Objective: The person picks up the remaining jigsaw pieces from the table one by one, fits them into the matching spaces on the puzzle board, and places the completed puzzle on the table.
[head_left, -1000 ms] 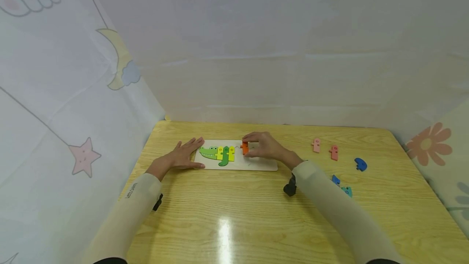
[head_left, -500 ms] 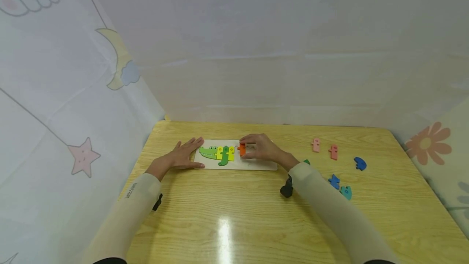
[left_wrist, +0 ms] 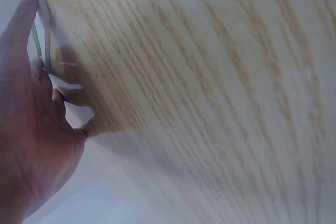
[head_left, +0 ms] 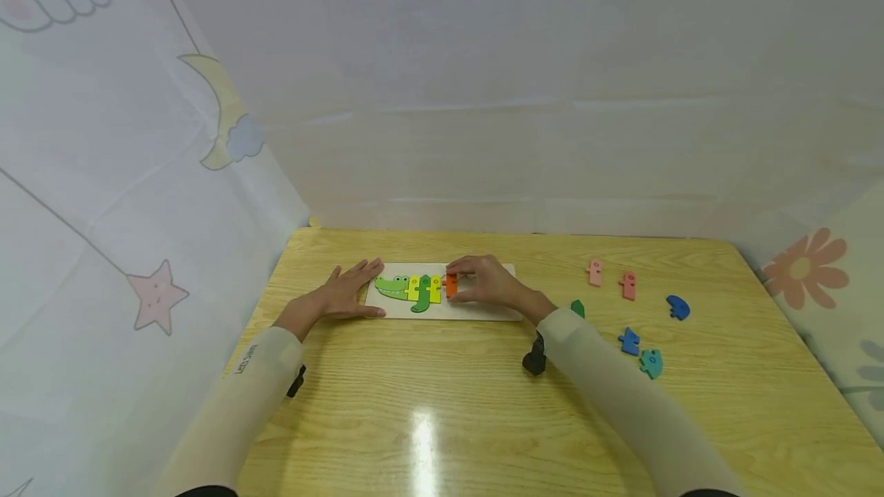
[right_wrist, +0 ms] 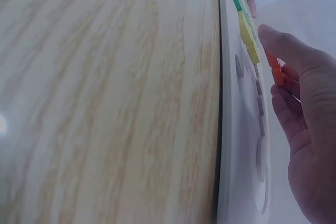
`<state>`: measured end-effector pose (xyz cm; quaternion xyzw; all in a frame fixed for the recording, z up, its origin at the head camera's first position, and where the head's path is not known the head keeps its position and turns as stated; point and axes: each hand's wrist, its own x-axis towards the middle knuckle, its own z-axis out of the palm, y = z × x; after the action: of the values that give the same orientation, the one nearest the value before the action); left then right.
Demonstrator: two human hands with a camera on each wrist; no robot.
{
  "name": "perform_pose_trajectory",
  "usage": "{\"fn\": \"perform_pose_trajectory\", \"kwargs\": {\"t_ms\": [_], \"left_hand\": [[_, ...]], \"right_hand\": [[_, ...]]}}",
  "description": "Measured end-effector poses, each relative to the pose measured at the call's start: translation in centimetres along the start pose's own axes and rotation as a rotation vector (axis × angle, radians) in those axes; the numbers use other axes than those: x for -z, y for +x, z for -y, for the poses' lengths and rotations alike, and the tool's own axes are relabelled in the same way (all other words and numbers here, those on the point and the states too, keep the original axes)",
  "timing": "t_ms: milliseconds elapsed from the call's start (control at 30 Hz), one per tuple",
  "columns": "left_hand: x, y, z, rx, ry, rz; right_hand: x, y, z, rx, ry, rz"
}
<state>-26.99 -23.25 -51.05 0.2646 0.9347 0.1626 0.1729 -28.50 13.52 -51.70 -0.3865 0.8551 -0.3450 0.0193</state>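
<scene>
A whitish puzzle board [head_left: 486, 313] lies on the table with a crocodile picture partly built in it. Its green head piece [head_left: 392, 288], a yellow piece [head_left: 413, 288], a green leg piece [head_left: 423, 296] and another yellow piece [head_left: 436, 290] sit in a row. My left hand [head_left: 345, 294] rests with spread fingers at the board's left end, fingertips and thumb at its edge. Between thumb and fingers, my right hand [head_left: 492, 284] pinches an orange puzzle piece [head_left: 451, 287] just right of the second yellow piece. The right wrist view shows this orange piece [right_wrist: 277, 73] tilted above the recess.
Loose pieces lie to the right: pink [head_left: 595, 272], coral red [head_left: 628, 285], dark blue [head_left: 678, 307], blue [head_left: 629, 341] and teal [head_left: 651, 363]. A dark green piece [head_left: 578, 309] is partly hidden behind the right sleeve. Printed fabric walls stand behind and beside the table [head_left: 387, 390].
My right hand has moved a little left with the orange piece, closer to the second yellow piece. The dark green piece has come into view beside the sleeve. My left hand stays put.
</scene>
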Motion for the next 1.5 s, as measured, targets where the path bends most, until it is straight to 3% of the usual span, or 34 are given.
{"fn": "perform_pose_trajectory", "kwargs": {"t_ms": [267, 767, 1500], "left_hand": [[-0.2, -0.1, 0.4, 0.008, 0.011, 0.004], [0.0, 0.2, 0.4, -0.003, -0.009, -0.005], [0.1, 0.0, 0.3, -0.005, -0.022, 0.007]], "right_hand": [[-0.8, 0.3, -0.2, -0.003, -0.011, 0.019], [-1.2, 0.4, -0.2, -0.092, -0.019, 0.053], [-1.4, 0.6, 0.5, -0.079, -0.071, 0.059]]}}
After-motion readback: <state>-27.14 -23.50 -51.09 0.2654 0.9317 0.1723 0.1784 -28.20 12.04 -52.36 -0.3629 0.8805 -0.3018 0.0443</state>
